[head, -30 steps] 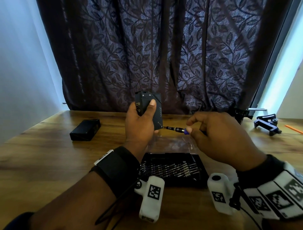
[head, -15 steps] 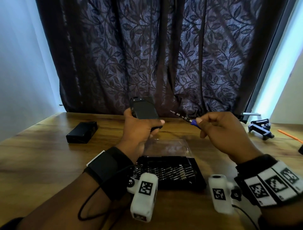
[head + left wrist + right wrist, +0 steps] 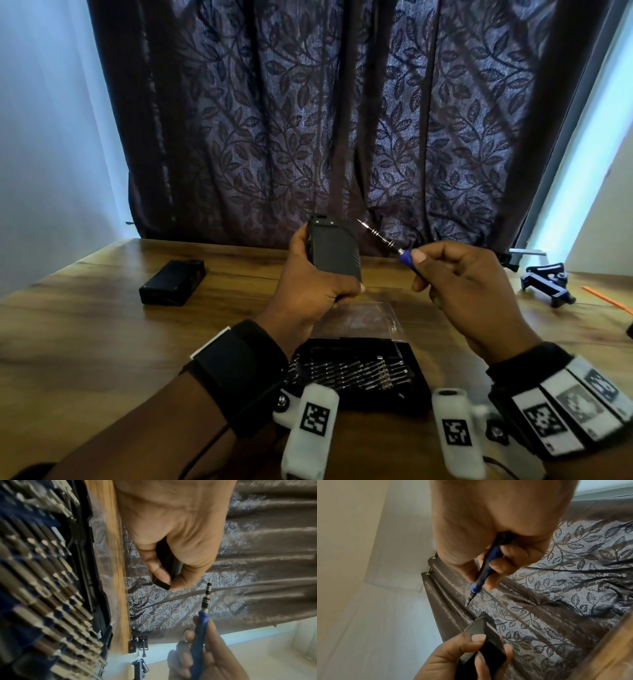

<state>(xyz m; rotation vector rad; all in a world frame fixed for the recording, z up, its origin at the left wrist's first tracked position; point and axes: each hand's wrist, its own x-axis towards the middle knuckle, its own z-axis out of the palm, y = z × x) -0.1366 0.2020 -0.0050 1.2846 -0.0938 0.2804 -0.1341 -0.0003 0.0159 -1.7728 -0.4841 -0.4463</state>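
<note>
now: black device (image 3: 334, 253) up in the left hand (image 3: 308, 284), screwdriver (image 3: 394, 246) tip clear of it

both hands hover over the far side of the bit case (image 3: 416, 383), which lies open on the wooden tabletop (image 3: 85, 342) with its rows of metal bits showing. the left hand holds the black device upright above the case's far left corner. its fingers (image 3: 159, 573) are curled round the lower part of the body, thumb across the near face, and the top end stands free above them. the right hand (image 3: 469, 291) is above the case's far right corner and grips the screwdriver by its blue handle, fingers (image 3: 498, 566) curled round it and the thumb pressed along it. the driver's ringed metal shaft slants up and to the left, toward the device's top end. the tip is near the device's upper right corner but apart from it, with a plain gap between them. a clear lid (image 3: 359, 318) lies flat just beyond the case, at its far edge, below both hands. well to the left of the case a second black box (image 3: 173, 282) lies flat on the tabletop. well to the right of the case are a blue clamp (image 3: 548, 284) and, farther right, an orange stick (image 3: 609, 301). behind the case, past the tabletop's far edge, hangs a dark curtain (image 3: 342, 120) with a leaf pattern.
</note>
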